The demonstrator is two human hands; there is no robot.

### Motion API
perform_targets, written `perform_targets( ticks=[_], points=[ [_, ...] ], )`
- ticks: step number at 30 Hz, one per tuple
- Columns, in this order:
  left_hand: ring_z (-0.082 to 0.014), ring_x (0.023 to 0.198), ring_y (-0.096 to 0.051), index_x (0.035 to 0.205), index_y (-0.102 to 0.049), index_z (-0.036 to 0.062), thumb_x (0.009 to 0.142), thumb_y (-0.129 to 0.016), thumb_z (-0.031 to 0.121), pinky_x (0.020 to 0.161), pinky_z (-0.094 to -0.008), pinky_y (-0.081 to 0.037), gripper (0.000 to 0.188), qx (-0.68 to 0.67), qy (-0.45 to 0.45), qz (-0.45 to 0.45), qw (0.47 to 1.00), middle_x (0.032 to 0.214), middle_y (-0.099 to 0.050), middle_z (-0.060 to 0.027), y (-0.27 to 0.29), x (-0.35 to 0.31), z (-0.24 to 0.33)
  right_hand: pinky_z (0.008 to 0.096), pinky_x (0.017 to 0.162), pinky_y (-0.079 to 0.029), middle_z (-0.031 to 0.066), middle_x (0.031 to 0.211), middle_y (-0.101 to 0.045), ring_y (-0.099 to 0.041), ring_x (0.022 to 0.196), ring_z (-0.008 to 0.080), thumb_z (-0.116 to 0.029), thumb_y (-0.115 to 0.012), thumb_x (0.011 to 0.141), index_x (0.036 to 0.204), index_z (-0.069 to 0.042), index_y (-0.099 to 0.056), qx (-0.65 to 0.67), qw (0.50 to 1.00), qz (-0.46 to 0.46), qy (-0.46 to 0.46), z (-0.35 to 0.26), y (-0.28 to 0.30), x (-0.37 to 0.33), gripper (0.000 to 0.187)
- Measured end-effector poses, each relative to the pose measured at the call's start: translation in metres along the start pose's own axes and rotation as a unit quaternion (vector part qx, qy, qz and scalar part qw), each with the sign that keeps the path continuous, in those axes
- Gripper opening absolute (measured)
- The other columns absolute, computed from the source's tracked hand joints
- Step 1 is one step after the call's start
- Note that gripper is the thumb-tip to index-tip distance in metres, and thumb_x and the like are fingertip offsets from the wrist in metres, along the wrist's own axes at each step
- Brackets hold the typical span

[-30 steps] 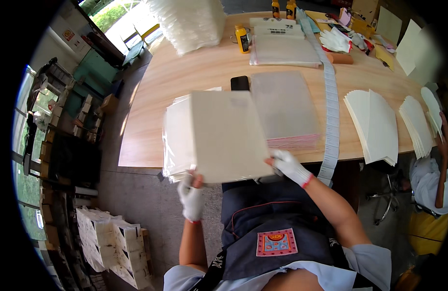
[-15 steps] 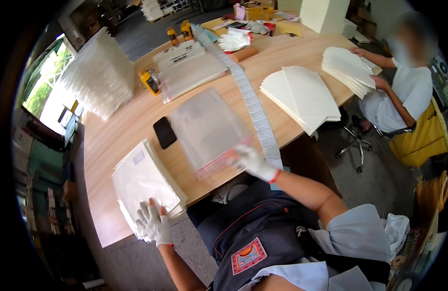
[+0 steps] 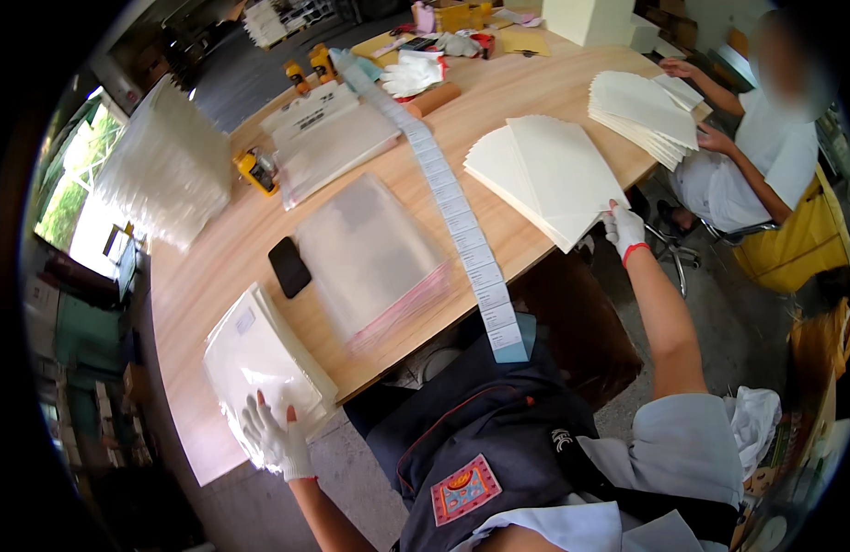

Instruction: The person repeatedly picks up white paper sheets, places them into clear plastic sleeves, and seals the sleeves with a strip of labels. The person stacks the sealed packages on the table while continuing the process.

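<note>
My left hand (image 3: 276,440), in a white glove with bare thumb and fingertip, lies spread on a stack of white flat pieces in clear plastic sleeves (image 3: 254,345) at the near left. The top one bears a small label. My right hand (image 3: 624,232), gloved too, reaches to the near right corner of a fanned stack of white card sheets (image 3: 549,170) and pinches a sheet there; part of its grip is hidden. Between the hands lies a pile of clear plastic bags (image 3: 370,258) with pinkish edges. A long strip of printed labels (image 3: 462,225) runs across the table and over its near edge.
A black phone (image 3: 289,267) lies left of the bags. Farther back are more clear bags (image 3: 337,152), yellow tape dispensers (image 3: 256,172), white gloves (image 3: 413,74) and a large plastic-wrapped bundle (image 3: 167,166). A seated person (image 3: 747,138) at right handles another white stack (image 3: 641,115).
My right hand has moved from the near edge of the clear bags, right and away from me, to the fanned white sheets. My left hand stays on the sleeved stack. The view has shifted slightly.
</note>
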State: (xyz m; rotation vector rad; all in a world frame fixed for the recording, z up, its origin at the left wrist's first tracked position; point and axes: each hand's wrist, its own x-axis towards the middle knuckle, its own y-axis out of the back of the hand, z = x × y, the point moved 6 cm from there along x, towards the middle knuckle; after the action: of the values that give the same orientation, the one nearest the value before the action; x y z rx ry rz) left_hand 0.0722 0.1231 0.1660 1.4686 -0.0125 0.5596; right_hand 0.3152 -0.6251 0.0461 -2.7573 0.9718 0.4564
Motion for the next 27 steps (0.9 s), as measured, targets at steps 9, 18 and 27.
perform_targets(
  ticks=[9, 18, 27],
  points=[
    [-0.0321, 0.126, -0.046, 0.120, -0.059, 0.0106, 0.077, -0.072, 0.022, 0.110, -0.0469, -0.031, 0.046, -0.106, -0.243, -0.085, 0.960, 0.130, -0.055, -0.0103, -0.059, 0.035, 0.173, 0.0279, 0.054, -0.051, 0.0064, 0.093, -0.060, -0.062, 0.069, 0.0199, -0.021, -0.058, 0.094, 0.113, -0.012, -0.053, 0.154, 0.983, 0.003, 0.102, 0.008, 0.033, 0.020, 0.022],
    [-0.0283, 0.109, -0.059, 0.107, -0.060, 0.0188, 0.074, -0.076, 0.025, 0.081, -0.0452, -0.054, 0.037, 0.004, -0.132, -0.245, 0.960, 0.113, -0.059, -0.0047, -0.124, 0.071, 0.204, 0.0320, 0.061, -0.055, 0.0106, 0.103, -0.066, -0.067, 0.078, 0.0210, -0.017, -0.059, 0.095, 0.120, -0.005, -0.055, 0.183, 0.962, -0.195, 0.052, -0.005, -0.001, -0.080, 0.029],
    [-0.0284, 0.108, -0.060, 0.102, -0.060, 0.0193, 0.078, -0.069, 0.016, 0.078, -0.0433, -0.055, 0.025, -0.021, -0.142, -0.234, 0.962, 0.109, -0.060, -0.0029, -0.126, 0.078, 0.202, 0.0305, 0.074, -0.056, 0.0141, 0.107, -0.069, -0.069, 0.090, 0.0202, -0.027, -0.068, 0.085, 0.122, 0.008, -0.056, -0.011, 0.856, -0.475, -0.204, 0.038, -0.066, -0.230, 0.052]
  ],
)
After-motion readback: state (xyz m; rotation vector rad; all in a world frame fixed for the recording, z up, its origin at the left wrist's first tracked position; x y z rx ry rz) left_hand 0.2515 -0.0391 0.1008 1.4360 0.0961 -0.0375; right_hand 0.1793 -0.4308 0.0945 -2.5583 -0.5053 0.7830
